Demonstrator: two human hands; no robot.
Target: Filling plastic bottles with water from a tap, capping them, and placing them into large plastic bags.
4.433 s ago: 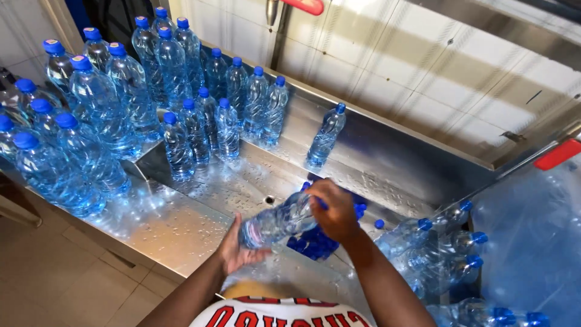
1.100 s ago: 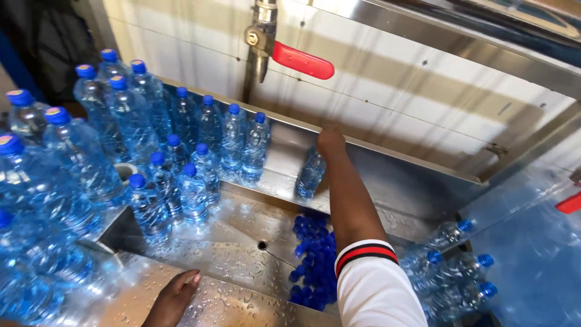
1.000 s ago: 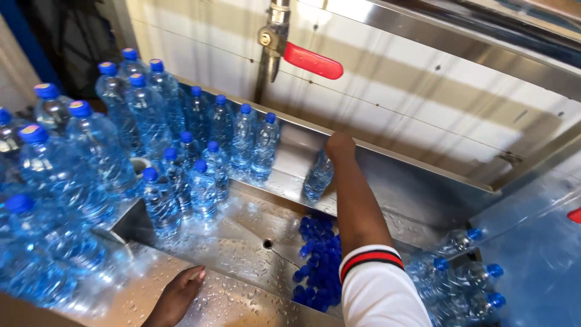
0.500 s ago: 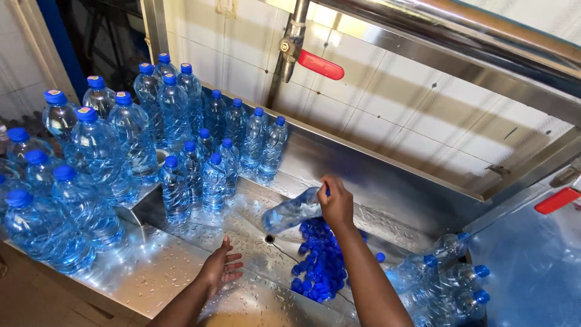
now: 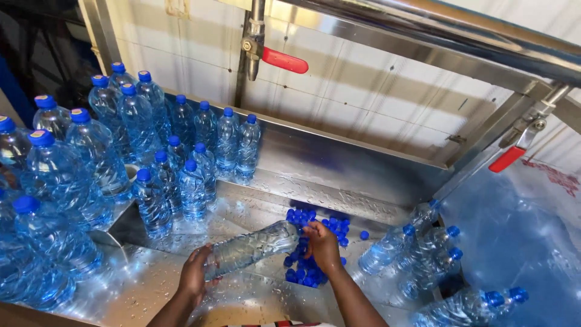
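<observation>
A clear plastic water bottle [image 5: 251, 248] lies tilted over the wet steel trough, held between both hands. My left hand [image 5: 195, 274] grips its base end. My right hand [image 5: 321, 245] is at its neck end, fingers closed there, right above a heap of loose blue caps [image 5: 315, 242]. I cannot tell whether a cap sits on the neck.
Several capped small bottles [image 5: 209, 145] stand along the trough's back left, with several larger capped bottles [image 5: 66, 175] on the left. More capped bottles [image 5: 423, 242] lie on their sides at the right. Above hang a pipe with a red-handled valve [image 5: 284, 60] and a second red handle [image 5: 507, 158].
My right hand brought the bottle from the back ledge down toward me. My left hand rose from the wet steel and took hold of its base.
</observation>
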